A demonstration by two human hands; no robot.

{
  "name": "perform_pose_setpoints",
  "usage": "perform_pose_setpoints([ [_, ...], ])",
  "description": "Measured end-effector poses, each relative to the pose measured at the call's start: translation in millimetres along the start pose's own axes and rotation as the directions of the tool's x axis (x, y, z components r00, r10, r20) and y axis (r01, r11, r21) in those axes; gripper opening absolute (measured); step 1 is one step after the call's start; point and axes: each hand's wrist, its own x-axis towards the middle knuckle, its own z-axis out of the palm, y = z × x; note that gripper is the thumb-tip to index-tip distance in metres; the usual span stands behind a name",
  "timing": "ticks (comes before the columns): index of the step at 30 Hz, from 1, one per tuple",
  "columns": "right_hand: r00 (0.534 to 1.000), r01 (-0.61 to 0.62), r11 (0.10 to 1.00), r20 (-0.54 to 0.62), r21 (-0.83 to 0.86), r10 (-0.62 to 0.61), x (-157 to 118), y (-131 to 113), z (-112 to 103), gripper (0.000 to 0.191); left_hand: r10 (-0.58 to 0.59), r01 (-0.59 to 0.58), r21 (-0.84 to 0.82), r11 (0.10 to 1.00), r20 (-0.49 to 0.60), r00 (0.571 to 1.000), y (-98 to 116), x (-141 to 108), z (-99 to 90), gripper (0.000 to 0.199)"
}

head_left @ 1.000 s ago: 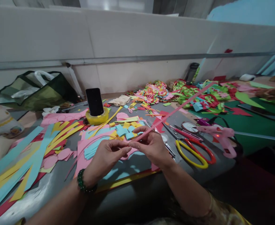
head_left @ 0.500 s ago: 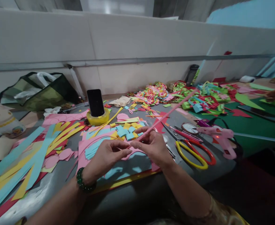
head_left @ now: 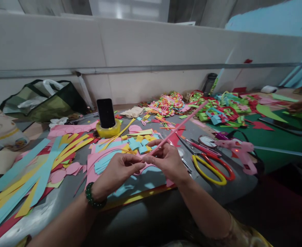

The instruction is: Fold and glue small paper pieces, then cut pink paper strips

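My left hand [head_left: 117, 173], with a green bead bracelet at its wrist, pinches a narrow pink paper strip [head_left: 181, 125] between thumb and fingers. Close beside it, my right hand [head_left: 169, 162] grips the same strip, its fingertips almost meeting those of the left. One length of the strip slants up and to the right past my right hand. Another thin pink length curves to the left behind my left hand. Beneath both hands lie pink and light blue sheets [head_left: 151, 178], with small blue and yellow folded paper pieces [head_left: 134, 144] just beyond. The pinched spot itself is partly covered by my fingers.
Yellow-and-red-handled scissors [head_left: 209, 175] and a pink glue gun [head_left: 239, 149] lie at right. A phone [head_left: 106, 113] leans on a yellow tape roll [head_left: 108, 129]. Paper strips [head_left: 37, 175] spread left; paper flowers [head_left: 168, 103] pile behind. Another person's hand [head_left: 301, 104] shows far right.
The upper end of the pink strip has swung slightly to the left. Both hands keep nearly the same place and hold. The whole view has shifted a little.
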Motion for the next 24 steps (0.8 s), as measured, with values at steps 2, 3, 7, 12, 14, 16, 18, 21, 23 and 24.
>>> perform_pose_setpoints([
  [2, 1.000, -0.003, 1.000, 0.012, 0.016, 0.003, -1, 2, 3, 0.047, -0.010, 0.010, 0.012, 1.000, -0.003, 1.000, 0, 0, 0.2, 0.031],
  [3, 1.000, -0.005, 1.000, 0.012, 0.022, 0.005, -1, 2, 3, 0.049, -0.007, 0.007, 0.015, 1.000, 0.001, 1.000, 0, 0, -0.3, 0.032],
  [7, 1.000, 0.001, 1.000, -0.028, 0.004, -0.001, -1, -3, -4, 0.051, 0.012, -0.012, -0.013, 1.000, 0.067, 0.998, -5, 1, -5.9, 0.028],
  [12, 0.998, 0.009, 1.000, -0.057, 0.003, -0.009, -4, -5, -3, 0.049, -0.004, 0.002, 0.025, 1.000, 0.102, 0.995, -8, 2, -7.0, 0.028],
  [14, 0.999, 0.003, 1.000, -0.045, 0.004, -0.003, -6, -3, 2, 0.047, 0.006, -0.009, 0.031, 0.999, 0.086, 0.996, -7, 2, -4.6, 0.028],
  [16, 1.000, 0.008, 1.000, -0.023, 0.018, -0.007, -8, -2, 5, 0.047, 0.027, -0.029, 0.039, 0.999, 0.058, 0.998, -6, 2, -2.7, 0.030],
  [18, 1.000, 0.023, 0.999, 0.014, 0.026, -0.024, -9, -3, 4, 0.047, 0.038, -0.040, 0.034, 0.999, 0.049, 0.998, -6, 2, -2.6, 0.031],
  [21, 0.998, 0.043, 0.999, 0.049, 0.002, -0.043, -9, -6, -2, 0.046, 0.046, -0.045, -0.009, 0.999, 0.104, 0.994, -8, 3, -4.3, 0.030],
  [23, 0.999, 0.042, 0.999, 0.030, -0.022, -0.041, -9, -8, -5, 0.045, 0.053, -0.048, -0.038, 0.998, 0.133, 0.990, -8, 3, -4.4, 0.029],
  [24, 0.999, 0.041, 0.999, 0.019, -0.027, -0.040, -9, -8, -5, 0.044, 0.050, -0.045, -0.038, 0.998, 0.138, 0.989, -8, 3, -3.8, 0.028],
])
